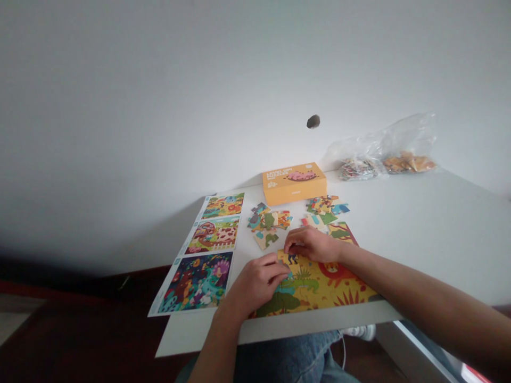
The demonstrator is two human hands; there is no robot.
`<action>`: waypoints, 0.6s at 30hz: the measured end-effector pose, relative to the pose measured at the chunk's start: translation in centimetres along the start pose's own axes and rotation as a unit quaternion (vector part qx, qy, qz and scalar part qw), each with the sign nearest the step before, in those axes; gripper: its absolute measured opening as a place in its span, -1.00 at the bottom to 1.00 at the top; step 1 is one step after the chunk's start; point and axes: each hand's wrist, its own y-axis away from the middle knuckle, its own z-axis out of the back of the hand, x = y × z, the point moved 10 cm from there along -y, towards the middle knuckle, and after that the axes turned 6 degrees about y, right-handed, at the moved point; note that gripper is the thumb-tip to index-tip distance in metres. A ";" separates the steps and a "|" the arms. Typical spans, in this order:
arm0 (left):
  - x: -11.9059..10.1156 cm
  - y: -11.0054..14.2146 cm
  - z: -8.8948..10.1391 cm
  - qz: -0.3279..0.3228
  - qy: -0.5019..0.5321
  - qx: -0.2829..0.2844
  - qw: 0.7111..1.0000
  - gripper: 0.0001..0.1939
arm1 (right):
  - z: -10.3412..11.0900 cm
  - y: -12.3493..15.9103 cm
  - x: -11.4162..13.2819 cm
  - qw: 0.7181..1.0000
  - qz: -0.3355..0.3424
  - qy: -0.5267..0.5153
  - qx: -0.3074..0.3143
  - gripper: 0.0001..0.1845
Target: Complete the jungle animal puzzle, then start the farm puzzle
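A partly assembled jigsaw puzzle (331, 290) lies at the table's front edge, showing a yellow scene with a lion, a green crocodile and a tree. My left hand (259, 279) rests at its left side, fingers bent and drawn together; whatever lies under the fingertips is hidden. At the puzzle's upper left edge, my right hand (313, 243) has its fingers curled down on a puzzle piece (293, 259) with a dark blue figure. Loose puzzle pieces (275, 219) are heaped just beyond my hands, and a second pile of pieces (323, 205) lies farther right.
A picture sheet (215, 252) with three printed scenes lies on the left, slightly over the table's edge. An orange puzzle box (294, 183) stands near the wall. Clear plastic bags of pieces (409, 162) sit at the back right. The white table (423, 229) meets the wall.
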 end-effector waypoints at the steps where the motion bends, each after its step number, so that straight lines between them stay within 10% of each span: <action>1: -0.1 0.0 -0.1 -0.004 0.000 0.002 1.000 -0.80 | 0.0 0.0 0.0 1.000 0.001 0.002 0.001 -0.83; 18: -0.3 -0.1 -0.2 0.010 -0.015 0.011 1.000 -0.76 | -0.3 -0.1 0.0 0.999 0.030 0.014 0.011 -0.79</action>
